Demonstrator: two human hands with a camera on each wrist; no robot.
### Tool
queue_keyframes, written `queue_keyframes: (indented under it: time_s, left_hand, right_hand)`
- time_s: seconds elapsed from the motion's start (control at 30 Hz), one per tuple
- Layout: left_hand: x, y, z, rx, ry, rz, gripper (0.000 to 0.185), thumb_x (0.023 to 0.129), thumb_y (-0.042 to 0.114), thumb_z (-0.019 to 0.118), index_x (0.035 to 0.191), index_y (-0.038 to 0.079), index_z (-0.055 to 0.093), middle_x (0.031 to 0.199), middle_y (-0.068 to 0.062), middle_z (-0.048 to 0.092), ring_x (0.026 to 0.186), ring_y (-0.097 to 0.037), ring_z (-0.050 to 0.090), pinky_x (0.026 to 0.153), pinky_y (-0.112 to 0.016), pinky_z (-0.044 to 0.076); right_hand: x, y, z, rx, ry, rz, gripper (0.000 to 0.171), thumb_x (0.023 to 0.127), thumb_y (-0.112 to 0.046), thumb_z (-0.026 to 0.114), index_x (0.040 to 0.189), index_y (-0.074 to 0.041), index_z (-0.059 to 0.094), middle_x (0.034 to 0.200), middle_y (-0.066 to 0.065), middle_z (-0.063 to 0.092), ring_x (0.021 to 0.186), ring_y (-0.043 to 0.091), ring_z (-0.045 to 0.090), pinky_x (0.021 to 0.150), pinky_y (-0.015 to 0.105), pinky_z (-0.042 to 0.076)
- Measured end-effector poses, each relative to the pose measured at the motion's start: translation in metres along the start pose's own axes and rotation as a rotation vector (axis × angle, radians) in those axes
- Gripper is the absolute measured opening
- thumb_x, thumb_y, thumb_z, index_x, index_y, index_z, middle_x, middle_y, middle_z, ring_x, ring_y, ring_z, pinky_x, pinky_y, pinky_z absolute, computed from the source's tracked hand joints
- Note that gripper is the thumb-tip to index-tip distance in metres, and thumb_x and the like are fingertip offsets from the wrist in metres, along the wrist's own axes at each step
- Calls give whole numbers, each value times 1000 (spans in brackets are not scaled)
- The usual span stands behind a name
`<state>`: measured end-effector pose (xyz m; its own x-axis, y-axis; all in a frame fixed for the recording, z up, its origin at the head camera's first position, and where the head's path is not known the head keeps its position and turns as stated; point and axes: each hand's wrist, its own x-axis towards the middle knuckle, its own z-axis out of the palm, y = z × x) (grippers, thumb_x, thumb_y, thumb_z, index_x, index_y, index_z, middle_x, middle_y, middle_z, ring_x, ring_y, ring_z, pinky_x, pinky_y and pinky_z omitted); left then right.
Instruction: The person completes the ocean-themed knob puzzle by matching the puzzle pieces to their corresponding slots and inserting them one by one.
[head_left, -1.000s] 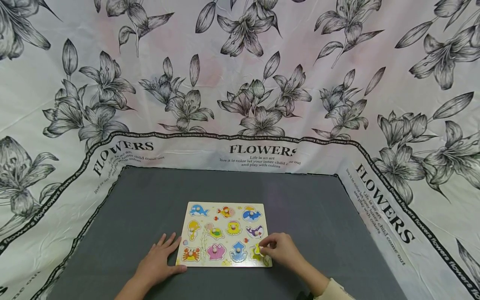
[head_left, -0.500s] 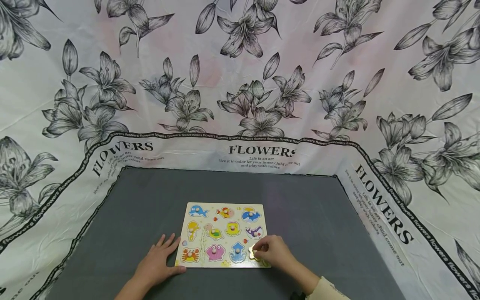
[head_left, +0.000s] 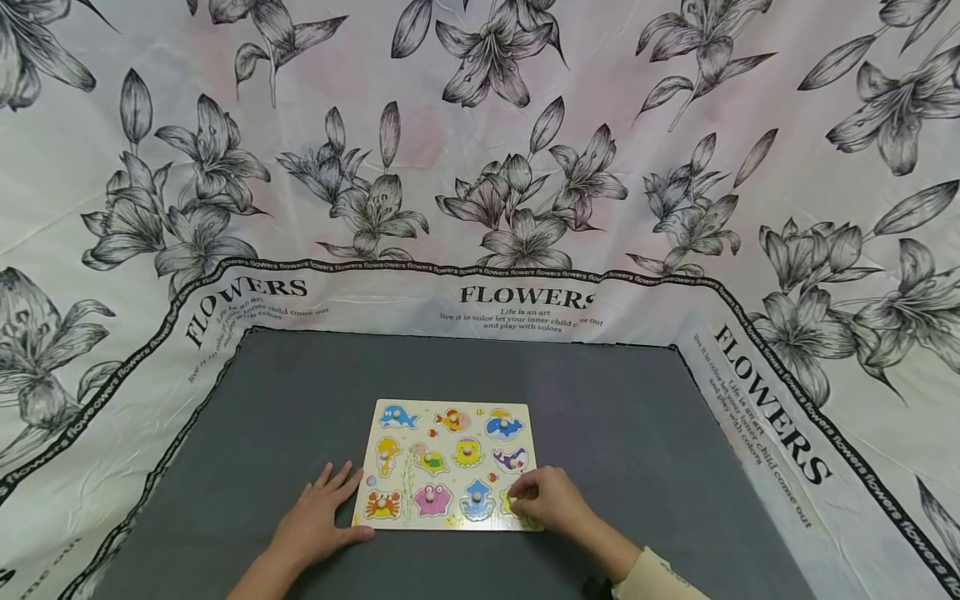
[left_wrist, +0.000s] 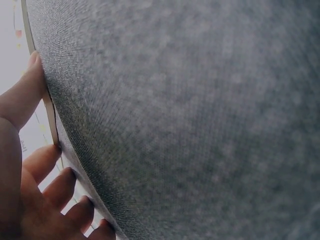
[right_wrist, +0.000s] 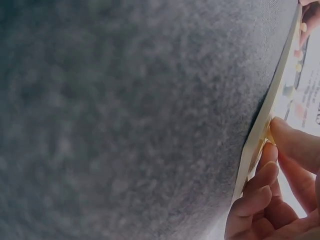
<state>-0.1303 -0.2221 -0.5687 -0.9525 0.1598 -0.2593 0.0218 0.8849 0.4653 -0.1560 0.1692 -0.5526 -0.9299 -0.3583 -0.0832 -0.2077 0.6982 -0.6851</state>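
Observation:
A pale wooden peg puzzle board [head_left: 425,407] lies flat on the dark grey cloth, filled with knobbed sea-animal pieces such as a crab [head_left: 383,504], a pink piece [head_left: 432,500] and a blue squid-like piece [head_left: 477,500]. My left hand [head_left: 318,510] rests against the board's left edge, fingers spread and thumb by its near left corner. At the near right corner my right hand [head_left: 553,502] pinches a yellow puzzle piece [head_left: 506,502], mostly hidden under the fingers. The right wrist view shows thumb [right_wrist: 295,142] and fingertips meeting just over the board's surface.
Dark grey cloth [head_left: 337,383] surrounds the board. Behind and at the sides rises a white cloth [head_left: 375,300] with black flower prints and lettering.
My right hand has shifted slightly left over the near right corner, covering more of the yellow puzzle piece. The left hand stays at the board's edge. The head view has tilted a little.

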Motion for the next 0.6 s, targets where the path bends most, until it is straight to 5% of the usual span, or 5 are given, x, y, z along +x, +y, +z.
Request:
queue_keyframes:
  time_s: [0.43, 0.6]
  left_hand:
    - [-1, -7, 5, -20, -19, -5, 111, 64, 69, 82, 154, 15, 46, 161, -17, 37, 151, -47, 22, 119, -70, 21]
    - [-3, -6, -2, -28, 0, 19, 106, 69, 70, 79, 154, 16, 46, 160, -17, 39, 150, -48, 25, 117, -72, 23]
  right_hand:
    - [-2, 2, 1, 40, -14, -6, 10, 81, -14, 85, 89, -11, 79, 78, -7, 70, 64, 1, 55, 55, 19, 47]
    - [-13, -4, -24, -10, 109, -16, 12, 90, -22, 78, 95, -12, 79, 85, -6, 73, 66, 1, 57, 55, 19, 49]
